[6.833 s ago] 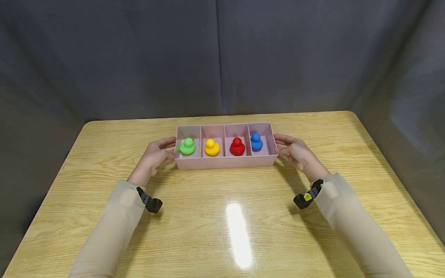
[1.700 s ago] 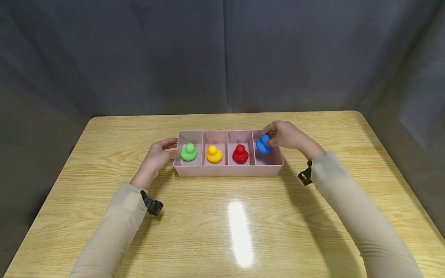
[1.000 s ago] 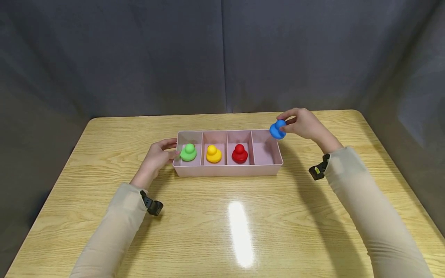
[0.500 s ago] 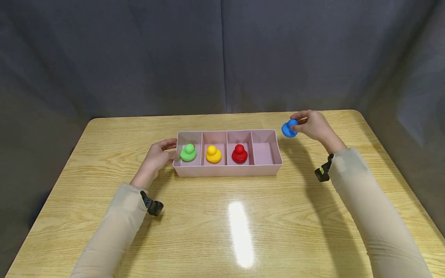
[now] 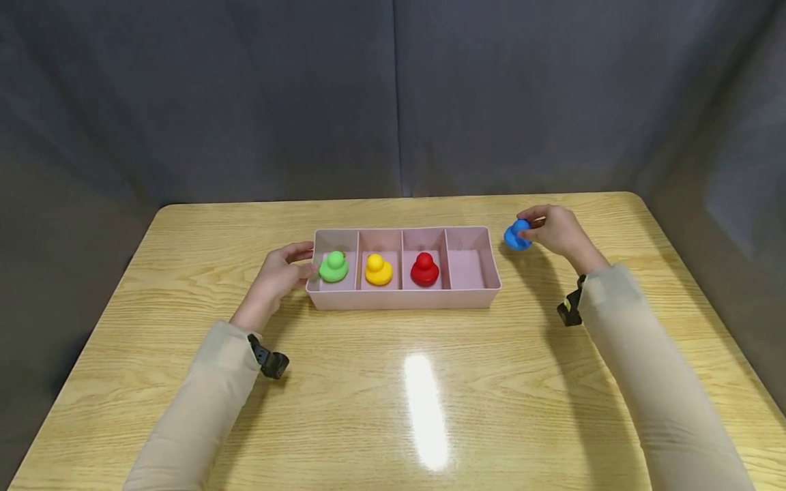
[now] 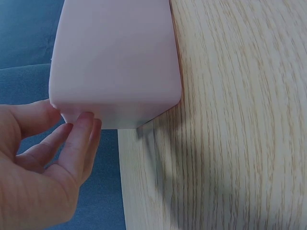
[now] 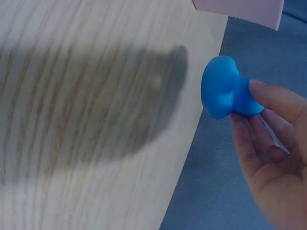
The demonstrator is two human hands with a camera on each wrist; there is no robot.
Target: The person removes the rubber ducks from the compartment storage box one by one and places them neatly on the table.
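A pink tray with four compartments sits mid-table. From left to right it holds a green duck, a yellow duck and a red duck; the rightmost compartment is bare. My right hand pinches a blue duck just above the table, right of the tray; the right wrist view shows the blue duck between my fingertips. My left hand rests against the tray's left end, fingers touching the tray wall.
The wooden table has rounded corners and a bright glare patch near its front middle. A dark grey curtain stands behind and beside it. Black wrist cameras hang under both sleeves.
My right hand lifted the blue duck out of the rightmost compartment, carried it right past the tray's end and lowered it toward the table. The left hand stayed at the tray.
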